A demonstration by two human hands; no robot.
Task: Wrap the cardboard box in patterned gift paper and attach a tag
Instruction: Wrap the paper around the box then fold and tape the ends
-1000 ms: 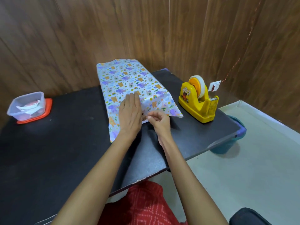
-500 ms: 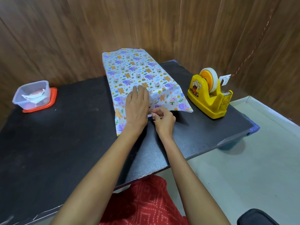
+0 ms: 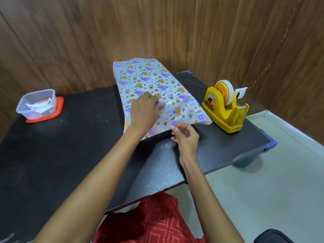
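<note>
- Gift paper [image 3: 154,85], white with purple elephants, orange bears and rainbows, lies on the black worktop [image 3: 70,155] at 12 o'clock from the person. It is draped over a raised block shape.
- The cardboard box is fully hidden under the paper, and only its outline shows. The far end is against the wood wall.
- The near flap of paper slopes down to the worktop and lies flat there, with its right corner just beside the tape dispenser [image 3: 226,109].
- Left hand [image 3: 145,109]: knuckles up, fingers bent, fingertips down on the paper at the near top edge of the block. The fingers hide the contact, so I cannot tell pressing from pinching a fold.
- Right hand [image 3: 186,135]: at 5 o'clock of the left hand, at the flap's near edge. Fingers are loosely curled and nothing is seen held. I cannot tell whether the forefinger touches the paper.
- The dispenser is yellow and carries a white tape roll, at 3 o'clock of the parcel.
- Tag [image 3: 241,92]: small and white, at 1 o'clock of the dispenser and partly behind the roll. A red string runs up from it. The print is too small to read.
- Clear tub [image 3: 37,104] on an orange lid, at 9 o'clock. White scraps are inside, otherwise unclear.
- Blue bin [image 3: 245,162], mostly hidden under the worktop's right corner.
- Red garment [image 3: 149,221] at 6 o'clock, cut off by the frame.
</note>
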